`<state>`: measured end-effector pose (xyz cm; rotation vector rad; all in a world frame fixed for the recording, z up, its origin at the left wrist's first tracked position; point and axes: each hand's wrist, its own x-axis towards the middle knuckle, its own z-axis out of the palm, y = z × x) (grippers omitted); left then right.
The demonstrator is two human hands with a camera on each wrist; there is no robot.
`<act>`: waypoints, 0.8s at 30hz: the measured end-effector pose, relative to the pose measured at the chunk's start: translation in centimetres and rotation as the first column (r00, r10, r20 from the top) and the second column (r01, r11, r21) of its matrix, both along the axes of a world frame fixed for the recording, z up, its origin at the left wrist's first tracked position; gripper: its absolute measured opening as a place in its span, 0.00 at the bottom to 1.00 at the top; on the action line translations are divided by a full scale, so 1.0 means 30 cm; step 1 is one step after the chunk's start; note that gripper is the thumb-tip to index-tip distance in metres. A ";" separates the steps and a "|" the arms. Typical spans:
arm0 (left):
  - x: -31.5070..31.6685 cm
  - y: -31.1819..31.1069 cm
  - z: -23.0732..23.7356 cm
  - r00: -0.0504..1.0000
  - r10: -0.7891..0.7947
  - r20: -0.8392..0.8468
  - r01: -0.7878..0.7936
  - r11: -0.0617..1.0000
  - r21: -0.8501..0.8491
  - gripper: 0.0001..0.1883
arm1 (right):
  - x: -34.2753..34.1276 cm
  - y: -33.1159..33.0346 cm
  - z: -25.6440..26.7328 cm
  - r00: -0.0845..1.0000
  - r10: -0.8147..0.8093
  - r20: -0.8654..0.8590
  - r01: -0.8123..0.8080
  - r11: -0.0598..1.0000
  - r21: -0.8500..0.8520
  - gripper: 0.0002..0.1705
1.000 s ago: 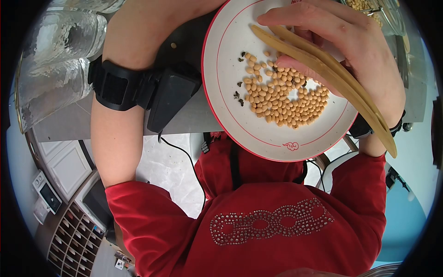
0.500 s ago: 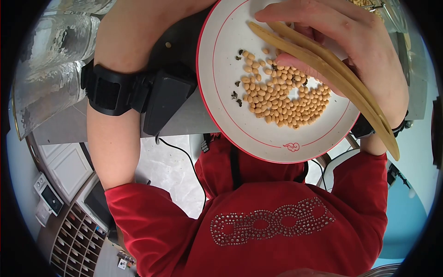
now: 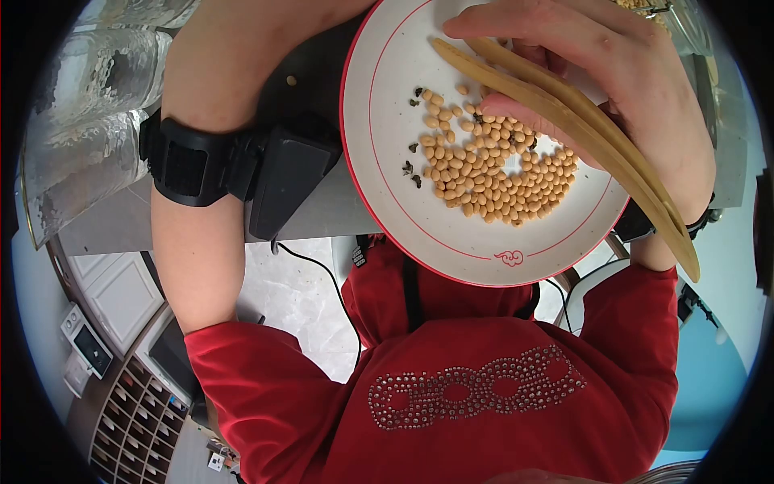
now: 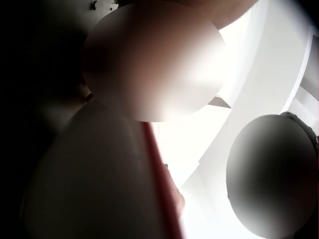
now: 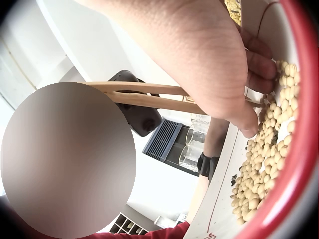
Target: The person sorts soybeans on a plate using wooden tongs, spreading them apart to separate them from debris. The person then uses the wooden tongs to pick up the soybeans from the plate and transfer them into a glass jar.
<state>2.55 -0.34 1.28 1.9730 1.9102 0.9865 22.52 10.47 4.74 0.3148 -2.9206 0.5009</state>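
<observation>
A white plate (image 3: 451, 238) with a red rim carries pale soybeans (image 3: 492, 169) and a few dark specks. My right hand (image 3: 637, 97) is over its right side, holding wooden tongs (image 3: 564, 113) across the hand; their tips point left and their other end passes the wrist. The right thumb hovers close over the beans, also visible in the right wrist view (image 5: 249, 129). The left forearm (image 3: 201, 250) runs up beyond the plate's far left side. In the left wrist view, skin shows at the plate's red rim (image 4: 158, 181), but most of that hand is blurred or hidden.
A dark grey table (image 3: 322, 206) lies under the plate, with one stray bean (image 3: 291, 81) left of it. Clear glass vessels (image 3: 97, 121) stand at the left. A glass jar of beans (image 3: 677, 24) is at the top right. A black cable (image 3: 330, 274) hangs below the edge.
The plate and left forearm have shifted slightly left in the head view. The right hand with the tongs stays nearly in place over the beans.
</observation>
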 end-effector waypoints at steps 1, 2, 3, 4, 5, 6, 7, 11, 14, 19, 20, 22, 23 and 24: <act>-0.002 -0.003 -0.002 1.000 0.000 0.000 0.000 1.000 0.000 0.17 | -0.001 -0.006 0.016 0.999 -0.015 0.043 0.013 0.999 0.033 0.23; -0.004 -0.006 -0.005 1.000 -0.021 0.013 0.021 0.999 0.035 0.17 | 0.000 0.002 0.003 0.999 -0.015 0.042 0.013 0.999 0.033 0.23; -0.005 -0.008 -0.007 0.999 -0.043 0.026 0.041 0.997 0.069 0.18 | 0.003 0.017 -0.022 1.000 -0.007 0.009 0.007 1.000 -0.002 0.23; -0.001 -0.004 -0.003 0.999 -0.043 0.026 0.041 0.997 0.069 0.18 | -0.002 0.019 -0.032 1.000 -0.001 -0.024 0.000 0.999 -0.037 0.23; 0.007 0.004 0.005 1.000 0.014 0.025 -0.014 1.000 -0.011 0.17 | -0.002 0.015 -0.018 1.000 -0.002 -0.024 0.001 0.999 -0.037 0.23; 0.011 0.008 0.010 0.997 0.070 0.020 -0.068 0.994 -0.090 0.17 | -0.004 0.006 0.008 1.000 0.010 0.003 -0.010 1.000 0.002 0.23; 0.008 0.007 0.007 0.997 0.070 0.019 -0.068 0.994 -0.090 0.17 | -0.007 -0.001 0.023 0.999 0.020 0.030 -0.021 0.999 0.041 0.22; 0.002 0.000 -0.002 1.000 0.015 0.028 -0.015 1.000 0.000 0.17 | 0.002 0.009 -0.015 0.999 -0.032 0.011 0.033 0.997 -0.067 0.22; 0.004 0.000 -0.001 1.000 0.020 0.023 -0.020 1.000 0.008 0.17 | -0.002 0.002 0.009 0.999 -0.009 0.042 0.009 1.000 0.000 0.22; 0.010 0.008 0.005 0.994 0.091 0.057 -0.085 0.992 -0.096 0.17 | 0.007 0.017 -0.025 0.999 -0.046 0.018 0.046 0.999 -0.028 0.21; 0.005 0.003 0.001 0.997 0.054 0.056 -0.051 0.997 -0.054 0.17 | 0.008 0.014 -0.018 0.999 -0.045 0.017 0.045 0.999 -0.029 0.21; 0.003 0.003 0.002 0.998 0.016 0.053 -0.015 1.000 -0.012 0.17 | 0.007 0.005 0.003 0.998 -0.051 0.035 0.052 0.999 -0.014 0.22; 0.009 0.007 0.006 0.997 0.054 0.059 -0.050 0.997 -0.059 0.17 | 0.005 0.006 -0.002 0.998 -0.053 0.035 0.053 0.998 -0.013 0.22; 0.013 0.009 0.008 0.994 0.093 0.065 -0.086 0.991 -0.105 0.17 | 0.000 0.011 -0.012 1.000 -0.015 -0.006 0.015 1.000 0.004 0.22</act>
